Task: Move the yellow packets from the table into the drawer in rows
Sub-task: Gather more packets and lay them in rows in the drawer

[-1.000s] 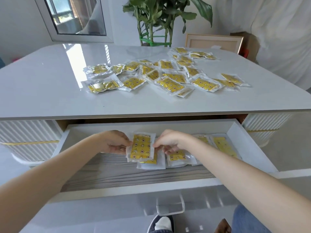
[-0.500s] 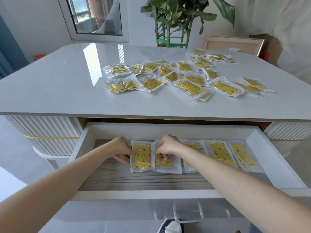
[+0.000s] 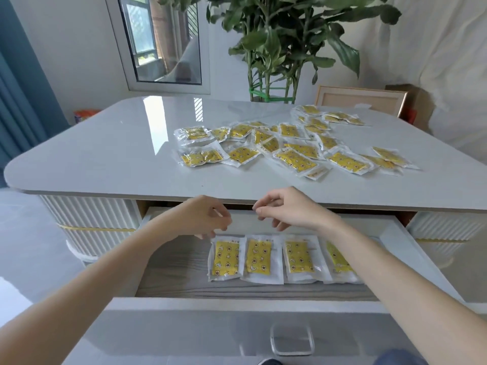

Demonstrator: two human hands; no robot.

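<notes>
Several yellow packets [image 3: 295, 146] in clear wrappers lie scattered over the right half of the grey table top [image 3: 118, 151]. Below the table's front edge the white drawer [image 3: 400, 248] stands pulled out. A row of yellow packets [image 3: 257, 258] lies side by side on its wood-grain floor, and my right forearm covers the row's right end. My left hand [image 3: 203, 217] and my right hand [image 3: 287, 209] hover just above the row's back edge, at the table's front edge. Both are empty, with fingers loosely curled and apart.
The left part of the drawer floor [image 3: 174, 262] is bare wood grain. A drawer handle [image 3: 291, 341] sits at the front. Behind the table stand a leafy plant [image 3: 284, 43], a framed board [image 3: 361, 100] and a window [image 3: 160, 40]. A blue curtain [image 3: 18, 106] hangs on the left.
Both hands laid the packet down at the left end of the drawer row, let go and lifted toward the table edge. The camera tilted up.
</notes>
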